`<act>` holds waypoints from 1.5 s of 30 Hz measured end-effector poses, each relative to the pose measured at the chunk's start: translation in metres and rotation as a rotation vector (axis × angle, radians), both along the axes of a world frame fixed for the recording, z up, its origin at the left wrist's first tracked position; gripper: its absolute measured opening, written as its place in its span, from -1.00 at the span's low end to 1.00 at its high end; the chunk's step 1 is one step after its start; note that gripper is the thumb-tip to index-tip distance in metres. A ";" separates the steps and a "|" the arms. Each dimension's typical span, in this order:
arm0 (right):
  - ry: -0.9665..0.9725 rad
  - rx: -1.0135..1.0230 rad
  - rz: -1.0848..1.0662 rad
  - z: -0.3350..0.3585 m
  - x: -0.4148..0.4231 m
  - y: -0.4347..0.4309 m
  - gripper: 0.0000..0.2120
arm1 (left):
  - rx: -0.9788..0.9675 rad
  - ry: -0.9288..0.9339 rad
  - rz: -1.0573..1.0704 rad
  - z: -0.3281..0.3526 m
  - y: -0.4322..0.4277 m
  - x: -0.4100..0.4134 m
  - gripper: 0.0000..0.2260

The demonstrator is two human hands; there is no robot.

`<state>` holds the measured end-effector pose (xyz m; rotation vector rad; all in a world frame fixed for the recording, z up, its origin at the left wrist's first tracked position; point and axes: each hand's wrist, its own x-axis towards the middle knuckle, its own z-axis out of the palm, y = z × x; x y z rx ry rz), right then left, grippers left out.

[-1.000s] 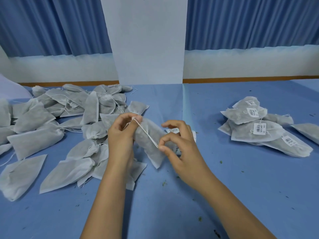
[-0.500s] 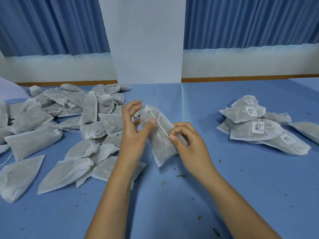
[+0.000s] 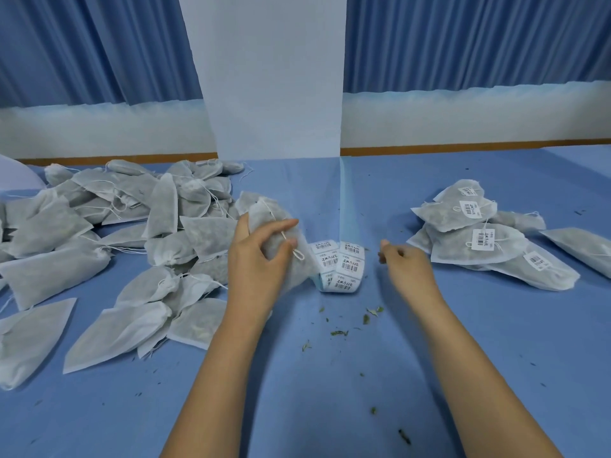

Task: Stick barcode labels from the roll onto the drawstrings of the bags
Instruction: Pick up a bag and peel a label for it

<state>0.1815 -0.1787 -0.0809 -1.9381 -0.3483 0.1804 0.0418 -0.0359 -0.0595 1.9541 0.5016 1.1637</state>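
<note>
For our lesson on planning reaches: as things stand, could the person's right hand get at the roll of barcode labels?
Probably yes. The right hand hovers just right of the label roll, with only bare table between them; the bag gripped by the left hand lies on the roll's other side.

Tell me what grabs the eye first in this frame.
Dead centre, the left hand grips a grey bag, its drawstring under the thumb, with the label roll beside it on the blue table. A big unlabelled heap sprawls on the left; a small labelled pile sits on the right.
</note>
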 end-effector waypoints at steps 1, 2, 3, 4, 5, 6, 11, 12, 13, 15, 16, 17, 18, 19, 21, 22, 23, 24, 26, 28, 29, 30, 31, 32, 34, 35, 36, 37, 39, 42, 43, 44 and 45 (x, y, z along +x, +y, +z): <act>0.098 0.014 0.040 -0.003 0.002 -0.001 -0.56 | 0.058 0.012 0.026 -0.001 0.000 0.001 -0.70; 0.163 0.043 0.074 -0.005 0.002 -0.001 -0.56 | 0.114 0.026 0.042 -0.002 0.000 0.001 -0.71; 0.194 0.080 0.104 -0.006 0.001 0.000 -0.61 | 0.168 0.038 0.052 -0.004 0.000 0.002 -0.71; 0.201 0.123 0.129 -0.005 -0.002 0.002 -0.70 | 0.218 0.048 0.058 -0.006 0.000 0.002 -0.71; 0.185 0.151 0.141 -0.004 -0.004 0.003 -0.79 | 0.268 0.063 0.060 -0.008 0.000 0.003 -0.70; 0.160 0.168 0.146 -0.002 -0.005 0.003 -0.86 | 0.316 0.083 0.056 -0.009 0.000 0.003 -0.69; 0.084 0.183 0.236 0.003 -0.012 0.004 -0.87 | 0.453 0.162 -0.019 -0.014 -0.006 0.010 -0.76; 0.078 0.203 0.245 0.004 -0.015 0.006 -0.91 | 0.471 0.156 -0.038 -0.016 -0.008 0.012 -0.78; 0.076 0.235 0.247 0.005 -0.019 0.008 -0.95 | 0.483 0.151 -0.052 -0.017 -0.009 0.013 -0.81; 0.082 0.309 0.248 0.003 -0.022 0.011 -0.90 | 0.480 0.153 -0.061 -0.020 -0.010 0.015 -0.87; 0.088 0.327 0.258 0.003 -0.024 0.013 -0.88 | 0.468 0.152 -0.065 -0.021 -0.010 0.016 -0.88; 0.087 0.325 0.273 0.002 -0.025 0.014 -0.86 | 0.453 0.153 -0.072 -0.022 -0.009 0.017 -0.88; 0.073 0.314 0.288 0.002 -0.026 0.015 -0.85 | 0.442 0.160 -0.079 -0.023 -0.008 0.018 -0.86; 0.043 0.303 0.299 0.002 -0.027 0.015 -0.84 | 0.439 0.174 -0.084 -0.024 -0.008 0.018 -0.84; -0.036 0.280 0.308 0.003 -0.029 0.015 -0.78 | 0.453 0.205 -0.093 -0.024 -0.007 0.019 -0.82; -0.071 0.262 0.310 0.003 -0.029 0.015 -0.75 | 0.459 0.217 -0.102 -0.025 -0.007 0.020 -0.83; -0.100 0.243 0.313 0.003 -0.030 0.015 -0.73 | 0.461 0.228 -0.110 -0.025 -0.007 0.020 -0.84; -0.124 0.226 0.318 0.003 -0.030 0.015 -0.73 | 0.458 0.237 -0.113 -0.025 -0.008 0.021 -0.86; -0.161 0.201 0.336 0.002 -0.031 0.015 -0.75 | 0.455 0.239 -0.109 -0.026 -0.008 0.021 -0.90; -0.187 0.186 0.361 0.003 -0.031 0.015 -0.77 | 0.459 0.220 -0.095 -0.027 -0.007 0.020 -0.93; -0.197 0.179 0.371 0.004 -0.032 0.015 -0.77 | 0.452 0.208 -0.095 -0.027 -0.007 0.019 -0.94; -0.200 0.173 0.380 0.004 -0.032 0.014 -0.76 | 0.430 0.198 -0.101 -0.026 -0.007 0.018 -0.95; -0.195 0.168 0.387 0.004 -0.032 0.014 -0.77 | 0.397 0.190 -0.111 -0.026 -0.007 0.017 -0.94; -0.184 0.163 0.392 0.005 -0.031 0.013 -0.77 | 0.354 0.183 -0.114 -0.026 -0.007 0.016 -0.94; -0.152 0.142 0.385 0.004 -0.028 0.011 -0.78 | 0.257 0.157 -0.058 -0.024 -0.006 0.015 -0.94; -0.132 0.131 0.374 0.004 -0.027 0.010 -0.79 | 0.201 0.122 0.008 -0.023 -0.003 0.014 -0.94; -0.107 0.131 0.357 0.004 -0.026 0.009 -0.80 | 0.132 0.069 0.090 -0.021 0.000 0.013 -0.94; -0.070 0.155 0.334 0.005 -0.025 0.009 -0.81 | 0.050 0.003 0.172 -0.018 0.003 0.010 -0.94; 0.029 0.270 0.261 0.006 -0.024 0.010 -0.87 | -0.151 -0.148 0.253 -0.011 0.008 0.001 -0.89; 0.052 0.351 0.127 0.008 -0.024 0.010 -0.85 | -0.480 -0.264 0.078 0.000 0.014 -0.006 -0.82; 0.016 0.372 0.121 0.009 -0.025 0.010 -0.85 | -0.594 -0.235 -0.022 0.003 0.012 -0.007 -0.83; -0.023 0.422 0.141 0.011 -0.028 0.010 -0.89 | -0.688 -0.176 -0.120 0.004 0.009 -0.006 -0.84; -0.063 0.469 0.179 0.013 -0.030 0.010 -0.93 | -0.732 -0.105 -0.195 0.004 0.005 -0.005 -0.85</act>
